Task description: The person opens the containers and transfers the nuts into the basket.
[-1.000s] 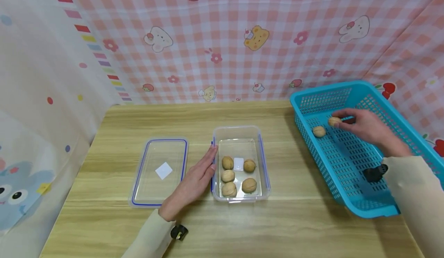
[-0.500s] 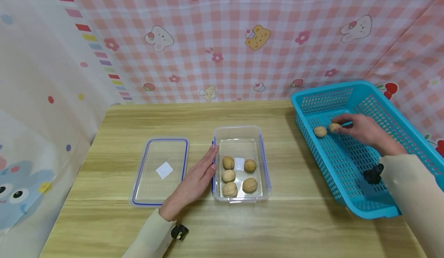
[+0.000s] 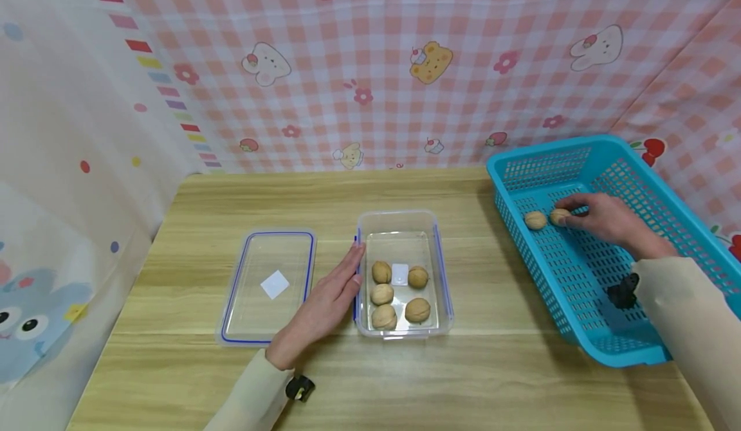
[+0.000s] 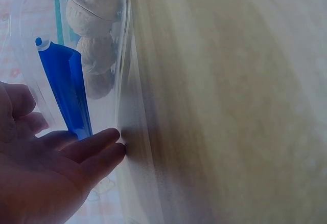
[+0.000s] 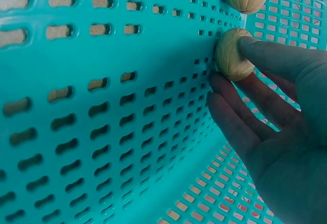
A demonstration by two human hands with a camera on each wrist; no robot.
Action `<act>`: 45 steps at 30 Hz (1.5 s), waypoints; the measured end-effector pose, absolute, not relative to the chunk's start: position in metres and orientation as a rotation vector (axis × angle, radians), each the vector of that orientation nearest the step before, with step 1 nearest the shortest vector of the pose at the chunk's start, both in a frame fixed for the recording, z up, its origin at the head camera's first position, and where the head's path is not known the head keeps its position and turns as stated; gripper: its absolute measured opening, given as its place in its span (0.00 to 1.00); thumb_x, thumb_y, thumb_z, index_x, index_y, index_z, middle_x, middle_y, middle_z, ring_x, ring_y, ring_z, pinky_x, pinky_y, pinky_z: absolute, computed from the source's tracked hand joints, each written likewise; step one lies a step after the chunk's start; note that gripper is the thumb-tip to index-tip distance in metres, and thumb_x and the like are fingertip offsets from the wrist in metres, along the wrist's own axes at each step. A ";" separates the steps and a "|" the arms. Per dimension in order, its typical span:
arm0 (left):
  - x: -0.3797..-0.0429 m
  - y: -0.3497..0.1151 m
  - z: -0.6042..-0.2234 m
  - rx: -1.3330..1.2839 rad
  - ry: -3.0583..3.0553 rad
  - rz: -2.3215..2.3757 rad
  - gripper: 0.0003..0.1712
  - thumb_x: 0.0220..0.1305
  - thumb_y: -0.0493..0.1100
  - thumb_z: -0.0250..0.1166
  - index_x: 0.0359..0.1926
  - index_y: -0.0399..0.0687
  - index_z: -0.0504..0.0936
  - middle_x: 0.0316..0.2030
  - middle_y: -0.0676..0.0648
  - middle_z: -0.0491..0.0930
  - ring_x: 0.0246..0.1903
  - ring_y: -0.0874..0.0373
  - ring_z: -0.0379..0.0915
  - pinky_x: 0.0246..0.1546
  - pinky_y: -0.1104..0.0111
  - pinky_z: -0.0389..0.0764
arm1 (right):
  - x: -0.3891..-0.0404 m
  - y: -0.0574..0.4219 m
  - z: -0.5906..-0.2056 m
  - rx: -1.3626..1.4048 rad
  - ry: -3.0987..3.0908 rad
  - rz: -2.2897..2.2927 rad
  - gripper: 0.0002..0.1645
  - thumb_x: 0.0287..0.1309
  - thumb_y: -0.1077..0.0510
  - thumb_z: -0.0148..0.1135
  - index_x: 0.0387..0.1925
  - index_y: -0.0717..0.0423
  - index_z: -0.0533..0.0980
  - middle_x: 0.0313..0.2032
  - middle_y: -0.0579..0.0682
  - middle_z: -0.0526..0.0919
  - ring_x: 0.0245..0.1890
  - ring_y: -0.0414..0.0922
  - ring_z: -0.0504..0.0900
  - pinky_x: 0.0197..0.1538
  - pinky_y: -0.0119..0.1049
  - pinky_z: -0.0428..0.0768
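Observation:
My right hand [image 3: 604,219] pinches a walnut [image 5: 234,55] between thumb and fingers, low in the blue plastic basket [image 3: 599,357]. Another walnut [image 3: 535,220] lies just left of it on the basket floor. My left hand [image 3: 324,302] lies with fingers extended along the left side of a clear plastic box [image 3: 399,225], fingertips touching its wall. In the left wrist view, those fingers [image 4: 99,144] are beside the box's blue side latch [image 4: 66,86]. Several walnuts [image 3: 417,311] and a small white square [image 3: 399,275] sit inside the box.
A clear lid [image 3: 255,315] with a blue seal and a white square lies left of the box, partly behind my left hand. All stand on a wooden table [image 3: 463,379]. A checked pink cloth [image 3: 370,51] hangs behind it.
My right hand has lowered slightly with the pinched walnut, bringing it closer to the other walnut on the basket floor. My left hand stays in place against the box.

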State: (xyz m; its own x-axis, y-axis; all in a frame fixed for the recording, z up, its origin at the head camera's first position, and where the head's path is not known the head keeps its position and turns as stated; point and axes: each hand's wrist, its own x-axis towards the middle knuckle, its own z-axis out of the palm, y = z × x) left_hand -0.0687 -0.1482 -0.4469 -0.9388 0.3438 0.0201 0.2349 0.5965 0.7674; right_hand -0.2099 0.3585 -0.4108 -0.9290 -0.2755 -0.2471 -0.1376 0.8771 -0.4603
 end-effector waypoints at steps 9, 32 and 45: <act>-0.068 -0.149 -0.447 0.489 2.691 1.272 0.31 0.84 0.44 0.46 0.82 0.50 0.53 0.81 0.48 0.48 0.78 0.50 0.48 0.77 0.53 0.55 | -0.210 0.356 -0.410 -0.274 2.673 -0.667 0.29 0.78 0.54 0.56 0.68 0.71 0.68 0.64 0.75 0.71 0.62 0.74 0.71 0.58 0.71 0.73; -0.067 -0.149 -0.449 0.501 2.702 1.280 0.31 0.84 0.45 0.46 0.82 0.49 0.54 0.81 0.47 0.49 0.78 0.50 0.48 0.77 0.52 0.55 | -0.207 0.355 -0.388 -0.277 2.686 -0.663 0.39 0.75 0.49 0.59 0.74 0.70 0.61 0.70 0.78 0.62 0.67 0.76 0.62 0.60 0.75 0.69; -0.067 -0.149 -0.446 0.459 2.663 1.293 0.31 0.84 0.45 0.46 0.82 0.53 0.54 0.81 0.49 0.48 0.79 0.51 0.48 0.77 0.53 0.54 | -0.187 0.352 -0.346 -0.279 2.828 -0.798 0.38 0.77 0.45 0.55 0.74 0.67 0.62 0.70 0.75 0.63 0.67 0.75 0.64 0.59 0.75 0.69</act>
